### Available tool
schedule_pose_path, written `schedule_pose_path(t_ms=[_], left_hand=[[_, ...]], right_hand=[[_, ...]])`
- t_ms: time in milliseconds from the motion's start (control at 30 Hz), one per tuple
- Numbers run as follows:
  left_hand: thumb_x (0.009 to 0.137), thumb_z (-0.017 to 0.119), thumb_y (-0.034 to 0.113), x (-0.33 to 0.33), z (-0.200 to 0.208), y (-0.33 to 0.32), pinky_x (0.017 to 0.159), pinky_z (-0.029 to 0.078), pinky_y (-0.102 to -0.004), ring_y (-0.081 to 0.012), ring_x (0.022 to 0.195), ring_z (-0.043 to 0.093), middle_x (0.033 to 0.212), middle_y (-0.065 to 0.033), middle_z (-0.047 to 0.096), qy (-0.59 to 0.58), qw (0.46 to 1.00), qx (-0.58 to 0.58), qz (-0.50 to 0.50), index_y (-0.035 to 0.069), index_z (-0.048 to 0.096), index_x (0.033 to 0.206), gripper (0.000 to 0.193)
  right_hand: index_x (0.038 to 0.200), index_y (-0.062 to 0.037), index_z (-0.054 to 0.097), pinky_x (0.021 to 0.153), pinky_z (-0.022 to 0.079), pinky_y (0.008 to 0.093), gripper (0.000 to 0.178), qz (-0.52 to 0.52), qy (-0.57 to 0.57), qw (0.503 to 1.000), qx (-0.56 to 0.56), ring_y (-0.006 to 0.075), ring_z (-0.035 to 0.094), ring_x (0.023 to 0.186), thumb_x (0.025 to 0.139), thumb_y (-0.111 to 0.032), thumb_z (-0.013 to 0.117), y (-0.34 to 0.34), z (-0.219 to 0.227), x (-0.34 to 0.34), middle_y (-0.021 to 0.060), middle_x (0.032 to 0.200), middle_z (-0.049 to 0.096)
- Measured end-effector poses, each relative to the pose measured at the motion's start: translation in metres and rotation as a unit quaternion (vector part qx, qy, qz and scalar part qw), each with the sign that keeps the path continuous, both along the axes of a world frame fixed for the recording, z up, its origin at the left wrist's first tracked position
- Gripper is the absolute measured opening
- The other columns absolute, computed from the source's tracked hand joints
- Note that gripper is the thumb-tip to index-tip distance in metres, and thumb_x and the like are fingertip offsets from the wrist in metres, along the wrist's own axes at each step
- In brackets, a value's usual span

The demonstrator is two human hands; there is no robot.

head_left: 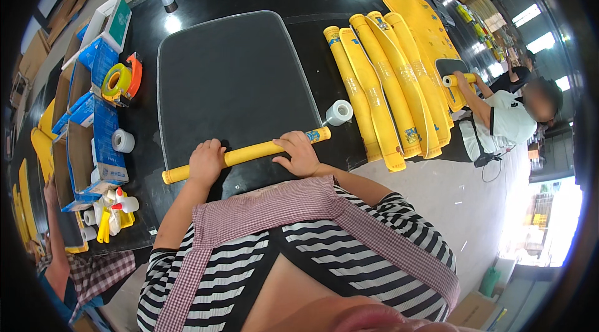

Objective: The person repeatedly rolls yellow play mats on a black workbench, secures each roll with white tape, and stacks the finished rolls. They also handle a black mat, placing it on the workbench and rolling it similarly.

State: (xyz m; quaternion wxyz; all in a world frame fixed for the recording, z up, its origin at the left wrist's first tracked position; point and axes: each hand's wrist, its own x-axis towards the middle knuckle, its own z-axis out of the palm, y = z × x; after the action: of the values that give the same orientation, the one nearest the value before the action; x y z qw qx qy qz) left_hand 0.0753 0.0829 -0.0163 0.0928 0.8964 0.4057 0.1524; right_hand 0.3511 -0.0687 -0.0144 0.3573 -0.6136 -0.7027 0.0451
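A dark grey mat [231,76] with a pale edge and rounded far corners lies flat on the black table in front of me. Along its near edge runs a tight yellow roll [249,155] with a blue print near its right end. It appears to be the mat's own rolled part, yellow side out. My left hand [207,160] is curled over the roll left of its middle. Toward the right end, my right hand [299,153] presses on it, fingers bent over the top and thumb spread toward me. A roll of clear tape [339,113] stands just beyond the yellow roll's right end.
Several yellow rolled mats [374,88] lie to the right, beside a flat yellow mat [424,26]. A co-worker [505,113] there handles another roll. Blue boxes [106,138], an orange tape dispenser [133,76] and a glue bottle [128,203] stand left. Another person's arm [56,226] is far left.
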Motion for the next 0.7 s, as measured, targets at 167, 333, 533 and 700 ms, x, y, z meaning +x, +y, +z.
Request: schedule_pose_path(t_ms=[167, 333, 533, 700], left_hand=[[0.094, 0.071, 0.027, 0.004, 0.017, 0.015, 0.074, 0.053, -0.0479, -0.0363, 0.087, 0.066, 0.093, -0.011, 0.069, 0.021, 0.999, -0.045, 0.003, 0.009, 0.061, 0.088, 0.022], [0.088, 0.076, 0.028, -0.007, 0.009, 0.006, 0.075, 0.05, -0.0427, -0.0303, 0.085, 0.061, 0.094, -0.0062, 0.065, -0.051, 0.988, 0.102, -0.108, 0.011, 0.065, 0.098, 0.023], [0.087, 0.077, 0.038, 0.002, 0.009, -0.014, 0.087, 0.044, -0.0444, -0.0298, 0.096, 0.059, 0.102, -0.0057, 0.063, -0.099, 0.988, 0.109, -0.049, 0.011, 0.067, 0.105, 0.034], [0.088, 0.076, 0.036, 0.003, 0.013, 0.005, 0.083, 0.046, -0.0428, -0.0299, 0.093, 0.057, 0.097, -0.007, 0.06, -0.063, 0.995, 0.044, -0.064, 0.011, 0.069, 0.102, 0.03]], right_hand=[[0.103, -0.0113, 0.076, 0.095, 0.045, 0.0425, 0.029, -0.027, -0.024, 0.996, -0.088, 0.029, 0.057, 0.108, 0.085, -0.034, 0.08, 0.033, 0.007, 0.006, 0.0074, 0.105, 0.063], [0.098, -0.0133, 0.078, 0.096, 0.045, 0.0421, 0.027, -0.033, -0.037, 0.986, -0.161, 0.0278, 0.057, 0.107, 0.089, -0.039, 0.076, 0.048, 0.013, 0.009, 0.0062, 0.106, 0.063], [0.108, -0.0141, 0.078, 0.1, 0.044, 0.0428, 0.03, -0.026, 0.041, 0.985, -0.168, 0.0289, 0.058, 0.11, 0.087, -0.035, 0.079, 0.058, 0.009, 0.019, 0.0082, 0.108, 0.063], [0.115, -0.0091, 0.071, 0.106, 0.044, 0.0454, 0.039, -0.005, -0.043, 0.999, 0.015, 0.0303, 0.057, 0.117, 0.082, -0.026, 0.081, 0.042, -0.002, -0.004, 0.0093, 0.115, 0.063]])
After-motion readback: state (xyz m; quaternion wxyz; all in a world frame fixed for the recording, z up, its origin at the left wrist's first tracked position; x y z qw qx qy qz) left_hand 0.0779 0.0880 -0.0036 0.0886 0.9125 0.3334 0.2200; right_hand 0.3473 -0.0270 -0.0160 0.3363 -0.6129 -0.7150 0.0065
